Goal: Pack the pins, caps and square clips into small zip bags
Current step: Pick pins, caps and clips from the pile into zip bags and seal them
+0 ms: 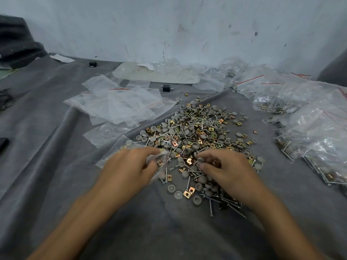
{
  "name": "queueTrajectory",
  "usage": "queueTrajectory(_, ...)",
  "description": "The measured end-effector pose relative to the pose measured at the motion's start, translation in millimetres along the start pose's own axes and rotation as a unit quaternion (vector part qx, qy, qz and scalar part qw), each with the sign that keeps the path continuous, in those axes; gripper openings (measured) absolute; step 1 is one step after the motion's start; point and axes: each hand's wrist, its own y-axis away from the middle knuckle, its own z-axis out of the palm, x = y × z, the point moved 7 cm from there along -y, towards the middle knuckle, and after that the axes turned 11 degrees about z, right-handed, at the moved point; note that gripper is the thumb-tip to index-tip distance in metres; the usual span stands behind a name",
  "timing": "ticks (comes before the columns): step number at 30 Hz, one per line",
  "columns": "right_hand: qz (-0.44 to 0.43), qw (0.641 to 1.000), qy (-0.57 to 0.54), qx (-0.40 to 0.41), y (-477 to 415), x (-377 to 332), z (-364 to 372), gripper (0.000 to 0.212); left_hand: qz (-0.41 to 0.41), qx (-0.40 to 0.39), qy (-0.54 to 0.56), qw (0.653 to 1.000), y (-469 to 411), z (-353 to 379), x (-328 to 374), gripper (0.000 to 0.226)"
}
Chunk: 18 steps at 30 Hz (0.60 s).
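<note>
A loose heap [199, 132] of grey round caps, brass square clips and metal pins lies on the grey cloth. My left hand [131, 166] grips the mouth of a small clear zip bag [161, 162] at the heap's near left edge; a brass clip shows inside the bag. My right hand [223, 167] rests on the near side of the heap, its fingers curled and pinching a few grey caps [201, 160]. A single clip [188, 192] and a pin [211, 209] lie nearest to me.
Empty zip bags [120, 104] with red strips lie spread at the back left. Filled bags [308, 124] are piled along the right. Two small black blocks [166, 88] sit on the grey cloth [56, 147] near the wall. A dark object [3, 143] lies at the left edge.
</note>
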Motion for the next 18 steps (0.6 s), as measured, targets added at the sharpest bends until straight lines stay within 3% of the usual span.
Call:
queueTrajectory(4,0.01,0.999,-0.028,0.027,-1,9,-11,0.022,0.009,-0.016,0.015,1.0,-1,2,3,0.033)
queueTrajectory(9,0.001,0.995,-0.067,0.071,1,8,-23,0.002,-0.007,-0.01,0.033,0.999,0,0,5,0.037)
queueTrajectory(11,-0.005,0.991,-0.112,0.072,1,7,-26,0.01,-0.012,-0.017,0.046,0.999,0,1,4,0.036)
queueTrajectory(18,0.014,0.929,-0.359,-0.085,8,-20,11,0.017,-0.012,-0.037,0.134,0.99,0,7,4,0.041)
